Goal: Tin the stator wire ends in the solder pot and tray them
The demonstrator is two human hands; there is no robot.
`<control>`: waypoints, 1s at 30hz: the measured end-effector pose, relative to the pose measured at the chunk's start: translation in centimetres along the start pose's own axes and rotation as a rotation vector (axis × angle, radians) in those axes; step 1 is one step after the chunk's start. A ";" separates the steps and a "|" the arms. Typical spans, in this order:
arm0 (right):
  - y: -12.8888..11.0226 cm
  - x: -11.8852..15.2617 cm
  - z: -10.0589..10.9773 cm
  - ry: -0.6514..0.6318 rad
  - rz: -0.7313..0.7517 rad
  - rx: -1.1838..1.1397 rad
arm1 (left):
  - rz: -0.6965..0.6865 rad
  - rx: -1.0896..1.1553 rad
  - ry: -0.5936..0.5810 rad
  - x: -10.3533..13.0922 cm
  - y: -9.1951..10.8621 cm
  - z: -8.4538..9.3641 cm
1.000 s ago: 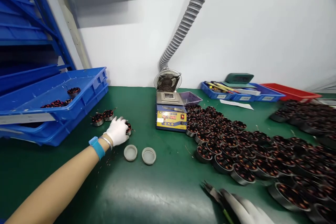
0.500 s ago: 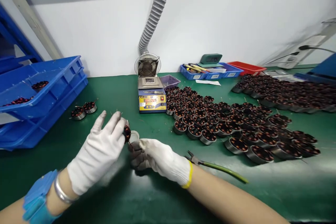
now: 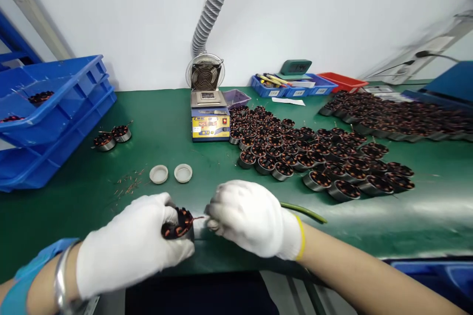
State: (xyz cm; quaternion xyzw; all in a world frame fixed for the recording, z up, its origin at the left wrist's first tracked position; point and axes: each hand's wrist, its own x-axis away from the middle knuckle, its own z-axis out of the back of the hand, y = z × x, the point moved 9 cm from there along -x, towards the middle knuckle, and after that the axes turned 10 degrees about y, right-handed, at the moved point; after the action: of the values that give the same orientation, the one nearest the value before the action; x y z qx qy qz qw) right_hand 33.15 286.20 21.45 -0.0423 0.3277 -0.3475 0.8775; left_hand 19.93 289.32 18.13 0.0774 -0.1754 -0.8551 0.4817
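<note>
My left hand (image 3: 142,243), in a white glove, is closed around a motor stator (image 3: 179,226) with a metal ring and copper windings, near the table's front edge. From the stator a short copper wire lead (image 3: 197,218) points right, toward my right hand (image 3: 247,219). That hand, gloved too, has its fingers pinched together at the wire's end; what lies between the fingertips is hidden. Behind my right hand, the green handle of the cutting pliers (image 3: 305,211) shows on the table. Two small white round caps (image 3: 158,174) lie beyond my hands.
Many stators (image 3: 283,170) stand in rows at the right, and two more (image 3: 104,141) at the left. Blue bins (image 3: 74,93) are stacked far left. A yellow-and-blue soldering pot (image 3: 210,128) sits under a grey hose (image 3: 218,0). Wire scraps (image 3: 129,183) lie near the caps.
The view has tilted down. My left hand has brought the stator closer to me, and my right hand has moved right, uncovering the caps and wire scraps. The pliers' head is now covered.
</note>
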 end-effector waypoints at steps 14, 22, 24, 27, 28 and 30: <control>-0.7 0.3 -3.0 -0.016 -0.168 -0.167 | -0.133 -0.082 0.150 1.1 0.9 0.2; -0.1 1.1 -0.7 -0.013 -0.145 -0.386 | 0.057 0.471 -0.217 2.2 0.5 -3.1; 2.1 2.3 -3.1 -0.075 -0.514 -0.667 | -0.090 0.100 0.147 1.9 0.7 -1.0; 2.7 3.8 -6.0 -0.166 -0.784 -0.780 | -0.391 -0.318 0.551 2.9 3.3 1.0; 2.8 3.7 -6.0 -0.164 -0.784 -0.711 | -0.439 -0.360 0.592 3.0 3.8 1.1; 1.9 2.2 -4.3 -0.096 -0.531 -0.400 | -0.344 -0.287 0.512 2.0 3.0 1.1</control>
State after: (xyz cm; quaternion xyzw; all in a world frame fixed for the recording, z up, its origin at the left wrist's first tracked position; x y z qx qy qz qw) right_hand 32.87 286.88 16.28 -0.3140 0.3251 -0.4904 0.7451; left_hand 20.90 286.48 20.37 0.2495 0.0893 -0.8926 0.3647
